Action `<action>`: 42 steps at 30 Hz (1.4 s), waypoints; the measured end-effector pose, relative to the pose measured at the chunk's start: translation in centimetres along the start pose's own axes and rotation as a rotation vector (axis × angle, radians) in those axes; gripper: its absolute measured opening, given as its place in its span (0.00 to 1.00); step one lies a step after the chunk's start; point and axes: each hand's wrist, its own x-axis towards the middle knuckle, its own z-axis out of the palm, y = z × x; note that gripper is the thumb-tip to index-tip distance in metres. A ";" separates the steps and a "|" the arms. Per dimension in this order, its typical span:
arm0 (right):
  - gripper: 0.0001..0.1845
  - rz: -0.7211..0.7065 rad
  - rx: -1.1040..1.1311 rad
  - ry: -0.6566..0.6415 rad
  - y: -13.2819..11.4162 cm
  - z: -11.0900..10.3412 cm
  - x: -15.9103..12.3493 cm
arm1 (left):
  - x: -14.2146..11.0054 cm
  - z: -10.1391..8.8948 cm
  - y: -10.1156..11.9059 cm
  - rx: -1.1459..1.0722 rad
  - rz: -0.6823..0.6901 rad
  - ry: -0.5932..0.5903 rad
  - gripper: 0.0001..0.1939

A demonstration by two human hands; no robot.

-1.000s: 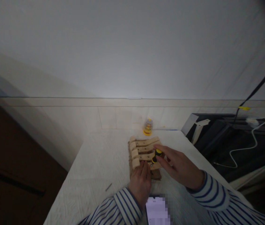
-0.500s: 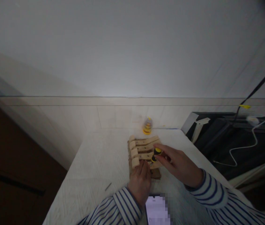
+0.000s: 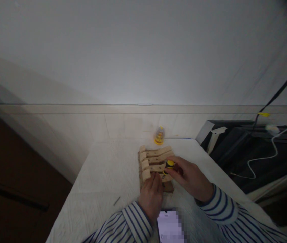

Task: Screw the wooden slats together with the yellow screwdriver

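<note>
My right hand (image 3: 191, 177) is closed around the yellow and black handle of a short screwdriver (image 3: 169, 164). Its tip points down at the nearest slat of a small wooden rack (image 3: 156, 167), which has several wavy, light slats with blocks at their left ends over a darker brown base. My left hand (image 3: 152, 194) presses its bunched fingers on the front slat, just left of the screwdriver tip. Those fingertips are partly hidden, and so is whatever screw lies under the tip.
A yellow-capped glue bottle (image 3: 159, 136) stands behind the rack by the wall. A phone with a lit screen (image 3: 170, 226) lies in front, and a thin metal piece (image 3: 117, 201) rests on the white cloth at left. Black panels (image 3: 237, 145) and a white cable (image 3: 276, 148) are at right.
My right hand and the screwdriver handle have shifted slightly left, and the hand has turned a little. My left hand stays on the slat.
</note>
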 end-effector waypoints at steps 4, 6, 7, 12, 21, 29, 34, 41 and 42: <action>0.15 0.030 -0.004 0.002 -0.1 0.1 0.1 | 0.0 0.2 0.0 -0.006 -0.020 0.012 0.17; 0.16 0.037 -0.015 0.009 0.0 0.0 0.1 | 0.0 0.3 0.0 -0.009 -0.016 0.008 0.17; 0.17 0.034 -0.022 0.013 0.1 0.0 0.1 | -0.1 0.3 -0.1 -0.010 -0.011 0.006 0.17; 0.15 -0.041 -0.069 -0.012 0.2 -0.3 0.1 | -0.1 0.3 -0.2 -0.013 -0.017 0.003 0.17; 0.17 -0.078 -0.038 -0.045 -0.4 -1.4 0.2 | -0.1 0.4 -0.1 -0.005 -0.015 -0.002 0.17; 0.17 -0.069 -0.035 -0.047 -0.1 -1.3 0.1 | -0.1 0.3 0.0 0.008 -0.015 -0.020 0.17; 0.16 -0.073 -0.037 -0.027 -0.2 -1.0 0.0 | -0.1 0.4 -0.1 0.002 -0.003 0.005 0.17; 0.16 -0.086 -0.043 0.006 -0.2 -0.7 -0.1 | -0.1 0.3 -0.1 0.008 -0.001 0.015 0.16; 0.16 -0.090 -0.045 0.011 -0.1 -0.7 -0.2 | -0.1 0.3 -0.1 0.002 -0.009 0.018 0.16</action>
